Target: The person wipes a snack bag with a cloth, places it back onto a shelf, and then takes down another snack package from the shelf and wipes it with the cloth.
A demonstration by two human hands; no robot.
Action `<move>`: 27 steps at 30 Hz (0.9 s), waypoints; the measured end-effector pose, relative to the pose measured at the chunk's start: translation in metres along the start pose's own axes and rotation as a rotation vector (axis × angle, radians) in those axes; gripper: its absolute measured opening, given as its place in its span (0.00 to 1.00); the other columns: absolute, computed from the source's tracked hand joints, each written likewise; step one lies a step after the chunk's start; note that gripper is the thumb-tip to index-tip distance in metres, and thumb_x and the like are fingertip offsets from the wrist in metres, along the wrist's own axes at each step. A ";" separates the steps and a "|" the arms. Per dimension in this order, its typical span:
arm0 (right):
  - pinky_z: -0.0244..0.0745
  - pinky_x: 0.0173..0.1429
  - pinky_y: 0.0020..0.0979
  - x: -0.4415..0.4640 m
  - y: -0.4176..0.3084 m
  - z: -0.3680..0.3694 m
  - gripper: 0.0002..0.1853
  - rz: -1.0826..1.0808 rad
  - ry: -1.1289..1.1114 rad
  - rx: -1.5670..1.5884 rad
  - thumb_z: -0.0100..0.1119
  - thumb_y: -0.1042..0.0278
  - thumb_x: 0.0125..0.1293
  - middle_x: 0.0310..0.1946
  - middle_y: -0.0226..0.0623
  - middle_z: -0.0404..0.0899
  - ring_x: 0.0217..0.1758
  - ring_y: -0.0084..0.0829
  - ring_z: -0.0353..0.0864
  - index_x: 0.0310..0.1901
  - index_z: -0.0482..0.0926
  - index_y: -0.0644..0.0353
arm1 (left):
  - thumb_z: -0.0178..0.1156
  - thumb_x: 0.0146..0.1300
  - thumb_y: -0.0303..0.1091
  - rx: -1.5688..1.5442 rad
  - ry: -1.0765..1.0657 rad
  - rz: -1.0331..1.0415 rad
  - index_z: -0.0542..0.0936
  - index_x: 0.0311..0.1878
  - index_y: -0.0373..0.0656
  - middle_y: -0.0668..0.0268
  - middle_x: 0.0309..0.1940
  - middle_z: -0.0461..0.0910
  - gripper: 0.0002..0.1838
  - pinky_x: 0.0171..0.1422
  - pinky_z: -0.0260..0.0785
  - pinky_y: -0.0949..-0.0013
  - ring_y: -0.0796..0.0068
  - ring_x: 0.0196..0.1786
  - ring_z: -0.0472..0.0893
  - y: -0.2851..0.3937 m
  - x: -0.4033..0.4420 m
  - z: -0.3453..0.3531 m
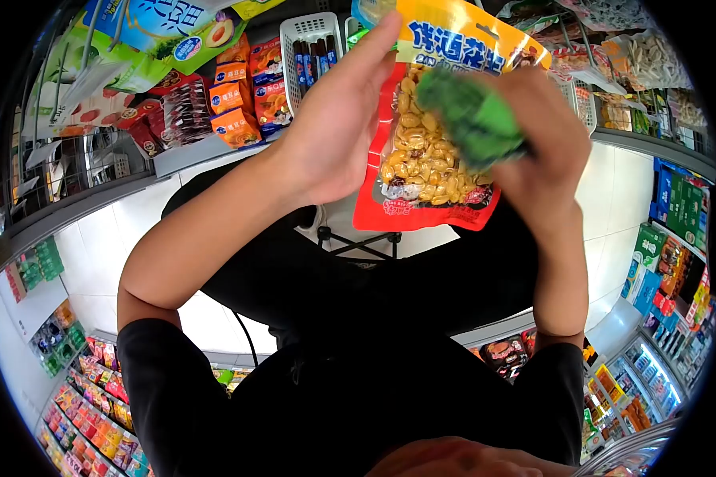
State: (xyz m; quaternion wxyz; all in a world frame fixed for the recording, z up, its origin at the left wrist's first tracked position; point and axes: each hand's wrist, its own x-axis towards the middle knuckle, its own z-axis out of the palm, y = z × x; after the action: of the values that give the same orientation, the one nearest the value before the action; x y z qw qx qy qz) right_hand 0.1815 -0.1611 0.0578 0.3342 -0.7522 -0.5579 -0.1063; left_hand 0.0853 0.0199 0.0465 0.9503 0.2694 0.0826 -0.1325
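Note:
A red and yellow snack bag [422, 143] with a clear window full of peanuts is held upright in front of me. My left hand [338, 119] grips it by its left edge, thumb up near the top. Against the bag's front, my right hand [545, 143] is closed round a crumpled green cloth [477, 119], blurred by motion. The cloth covers part of the window and of the printed lettering.
A shelf edge [207, 155] runs beyond my hands, with orange snack packets [235, 95], a white basket [294, 36] of dark sticks and hanging bags on both sides. Below are my knees, black stool legs [362, 242] and pale floor tiles.

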 end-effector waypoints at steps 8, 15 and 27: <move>0.77 0.35 0.35 0.000 -0.006 0.007 0.24 -0.070 -0.138 0.078 0.76 0.75 0.42 0.33 0.35 0.82 0.36 0.38 0.83 0.47 0.87 0.56 | 0.31 0.82 0.59 0.071 0.013 0.047 0.57 0.78 0.40 0.56 0.72 0.69 0.35 0.76 0.68 0.53 0.60 0.71 0.73 0.003 0.001 0.000; 0.75 0.32 0.35 -0.004 -0.016 0.009 0.21 -0.114 -0.258 0.091 0.72 0.72 0.43 0.30 0.32 0.76 0.35 0.35 0.82 0.44 0.85 0.56 | 0.32 0.80 0.63 -0.041 -0.079 0.018 0.60 0.78 0.41 0.55 0.72 0.70 0.39 0.76 0.66 0.57 0.60 0.71 0.74 0.003 0.007 -0.013; 0.72 0.28 0.32 -0.011 -0.016 0.010 0.14 -0.212 -0.239 0.024 0.66 0.68 0.47 0.28 0.26 0.73 0.32 0.30 0.79 0.39 0.85 0.52 | 0.32 0.81 0.62 -0.002 -0.052 0.051 0.59 0.79 0.40 0.54 0.73 0.70 0.38 0.76 0.65 0.54 0.59 0.71 0.74 0.010 0.002 -0.006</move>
State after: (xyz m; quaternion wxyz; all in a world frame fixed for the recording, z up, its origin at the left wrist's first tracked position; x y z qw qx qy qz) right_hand 0.1606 -0.1607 0.0511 0.2615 -0.6923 -0.6711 -0.0441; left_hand 0.0900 0.0312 0.0456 0.9555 0.2668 0.0510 -0.1153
